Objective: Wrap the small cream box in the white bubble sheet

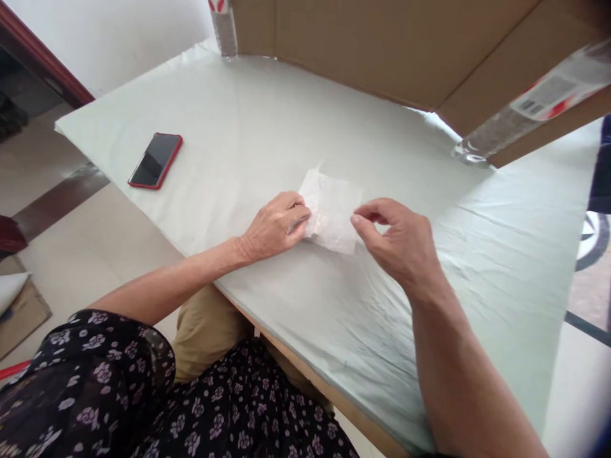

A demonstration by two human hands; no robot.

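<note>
A thin, white, see-through sheet (337, 207), tissue or soft plastic, lies on the pale green cloth in front of me. Its left part is bunched in folds, while the right part is spread nearly flat. My left hand (281, 222) is closed on the bunched left side, thumb below and fingers curled above. At the sheet's right edge, my right hand (394, 235) has thumb and forefinger pinched together. Whether that pinch holds a bit of the edge or only touches it is hard to make out.
A phone with a red case (155, 160) lies on the table's left side. Along the back stands a large cardboard box (363, 51) with clear tape at its corners. The cloth-covered table (229, 127) has its near edge just by my lap.
</note>
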